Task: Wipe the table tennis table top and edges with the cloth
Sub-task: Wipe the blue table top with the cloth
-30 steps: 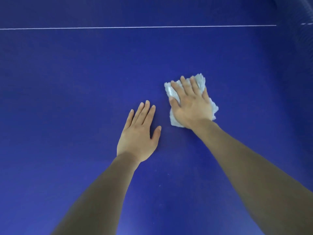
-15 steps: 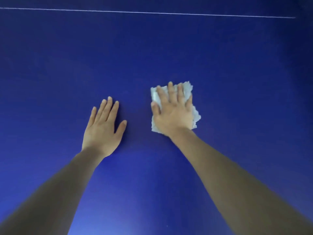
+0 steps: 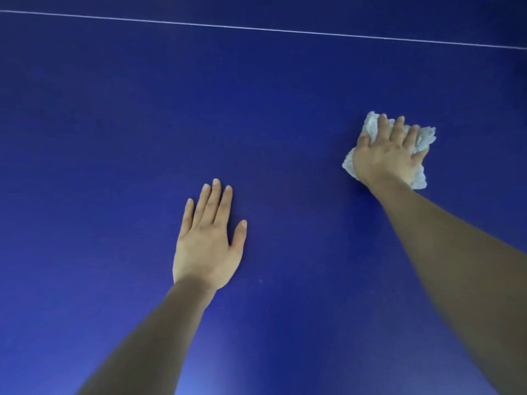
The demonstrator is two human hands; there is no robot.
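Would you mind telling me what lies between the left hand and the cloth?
Nothing: in the head view only bare blue table top separates the left hand from the white cloth under the right hand.

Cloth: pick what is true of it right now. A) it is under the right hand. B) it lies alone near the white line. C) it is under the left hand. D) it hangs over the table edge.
A: the right hand presses the white cloth on the blue table top; the left hand lies bare.
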